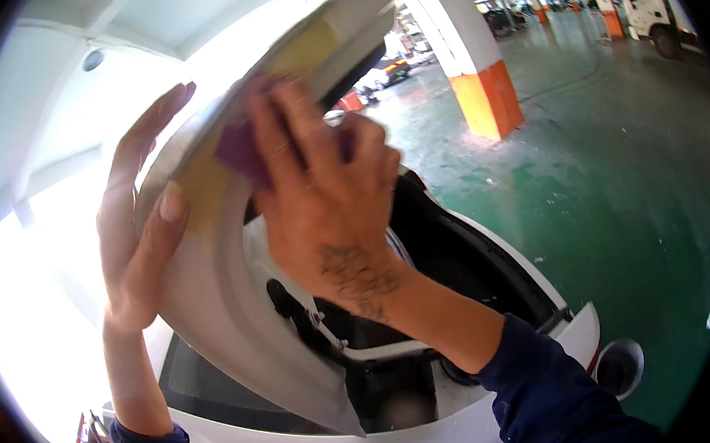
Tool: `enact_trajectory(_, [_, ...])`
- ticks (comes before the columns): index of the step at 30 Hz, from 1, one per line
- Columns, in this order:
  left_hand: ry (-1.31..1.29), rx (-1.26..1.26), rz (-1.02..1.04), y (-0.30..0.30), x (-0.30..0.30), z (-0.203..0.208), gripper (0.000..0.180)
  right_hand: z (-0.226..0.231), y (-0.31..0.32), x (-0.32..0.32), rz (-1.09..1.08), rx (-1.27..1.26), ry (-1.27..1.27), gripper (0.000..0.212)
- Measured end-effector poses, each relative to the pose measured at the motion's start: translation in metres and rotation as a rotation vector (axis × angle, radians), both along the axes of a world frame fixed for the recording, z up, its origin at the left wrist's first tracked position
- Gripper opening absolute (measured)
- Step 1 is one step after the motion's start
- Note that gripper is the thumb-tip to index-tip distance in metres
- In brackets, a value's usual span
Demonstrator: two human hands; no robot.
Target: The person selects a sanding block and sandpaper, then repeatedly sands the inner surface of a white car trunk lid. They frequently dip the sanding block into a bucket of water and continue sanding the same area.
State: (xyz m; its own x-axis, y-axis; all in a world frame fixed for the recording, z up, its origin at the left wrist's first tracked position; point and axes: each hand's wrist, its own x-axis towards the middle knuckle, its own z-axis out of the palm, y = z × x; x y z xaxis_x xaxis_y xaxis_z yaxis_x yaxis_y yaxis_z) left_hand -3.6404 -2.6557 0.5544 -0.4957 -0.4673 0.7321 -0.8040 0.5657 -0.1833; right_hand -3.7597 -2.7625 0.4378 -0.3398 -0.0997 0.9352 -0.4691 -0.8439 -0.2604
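The raised trunk lid [222, 294] of a white car rises in front of me, tilted, with yellowish patches [208, 199] along its edge band. At its left edge, my left hand [135, 247] grips the rim, thumb on the near face and fingers on the outer side. My right hand [324, 186] presses a purple sheet, apparently sandpaper [243, 152], against the lid near the yellowish area. Its fingertips are blurred and partly cover the sheet. Dark drawings mark the back of that wrist.
Below the lid lies the open trunk [451, 261] with its dark lining and a hinge arm [327, 331]. A round grey container [619, 367] stands on the green floor [570, 212] at right. An orange-and-white pillar [487, 99] rises beyond; a white truck [657, 24] is far off.
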Motion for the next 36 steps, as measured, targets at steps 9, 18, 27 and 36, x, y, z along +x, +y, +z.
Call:
enact_trajectory(9, [0.037, -0.065, -0.075, -0.009, 0.003, -0.001, 0.060, 0.022, -0.003, -0.003, -0.202, 0.132, -0.153, 0.056])
enact_trajectory(18, [0.112, -0.154, -0.160, -0.015, 0.001, -0.002, 0.044, 0.018, -0.005, 0.001, -0.266, 0.057, -0.181, 0.054])
enact_trajectory(27, [0.118, -0.166, -0.102, -0.010, 0.001, -0.004, 0.041, 0.023, -0.012, -0.009, -0.297, 0.029, -0.208, 0.052])
enact_trajectory(36, [0.121, -0.190, -0.048, -0.008, 0.000, -0.005, 0.043, 0.023, -0.020, -0.021, -0.279, 0.033, -0.188, 0.049])
